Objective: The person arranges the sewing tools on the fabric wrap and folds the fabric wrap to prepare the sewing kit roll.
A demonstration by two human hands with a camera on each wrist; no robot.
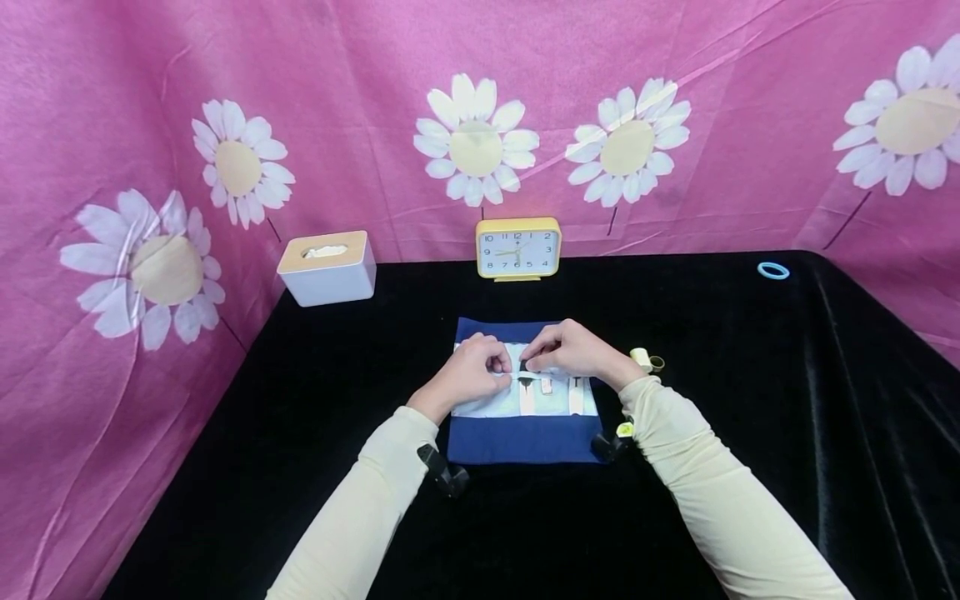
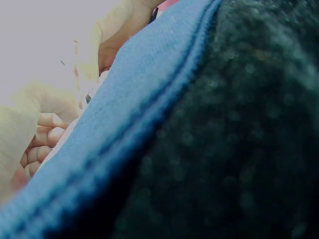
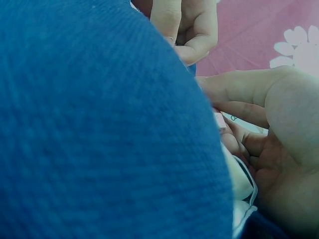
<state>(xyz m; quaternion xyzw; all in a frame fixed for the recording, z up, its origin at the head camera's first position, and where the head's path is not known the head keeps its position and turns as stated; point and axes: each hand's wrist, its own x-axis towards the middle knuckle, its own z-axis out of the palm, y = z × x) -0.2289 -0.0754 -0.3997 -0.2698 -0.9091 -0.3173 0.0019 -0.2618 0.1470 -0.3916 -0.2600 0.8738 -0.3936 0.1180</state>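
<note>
A dark blue cloth organizer [image 1: 517,439] lies spread flat on the table, with a pale inner panel [image 1: 480,407] crossed by light straps. Over the panel's middle, my left hand [image 1: 474,368] pinches a white elastic strap [image 1: 531,376] between thumb and fingers. Just to its right, my right hand [image 1: 573,348] holds a small black object [image 1: 525,367] at that strap; its kind is too small to tell. Several slim items sit under the straps lower on the panel. In the wrist views, blue fabric [image 3: 109,124] hides most of the fingertips.
A tissue box [image 1: 330,271] stands at the back left and a yellow clock [image 1: 518,250] at the back middle. Beside my right wrist lie a pale yellow roll [image 1: 641,359] and a small ring [image 1: 657,363]. A blue ring [image 1: 772,271] rests at the far right.
</note>
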